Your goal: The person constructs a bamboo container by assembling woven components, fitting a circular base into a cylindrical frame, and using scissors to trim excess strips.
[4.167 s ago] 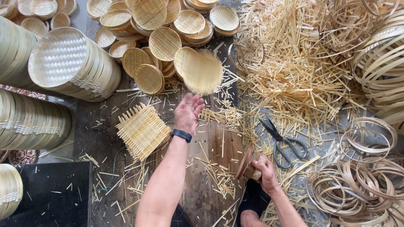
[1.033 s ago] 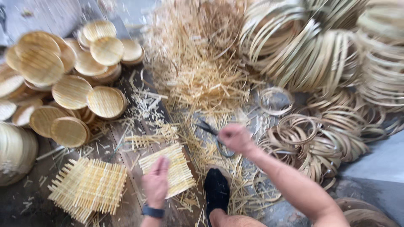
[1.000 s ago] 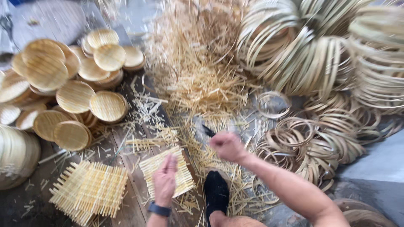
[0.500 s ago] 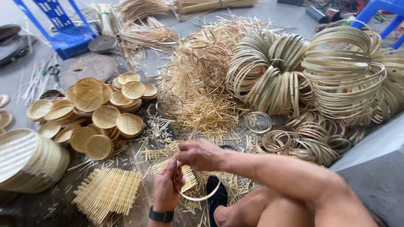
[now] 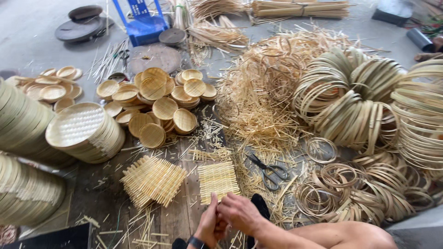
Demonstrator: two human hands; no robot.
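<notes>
Pulled back from scissors, now clasped together just behind woven mat: left hand, right hand; grip contents impossible to tell.

A basket-weaving workshop floor: stacked woven trays, bamboo hoops, loose splints and scissors are lying everywhere.

Both hands low in frame, left hand and right hand pressed together at near edge of a square woven bamboo mat. Second mat stack just left. Scissors right, on bamboo scraps. Small round trays beyond; bamboo hoops far right.
</notes>
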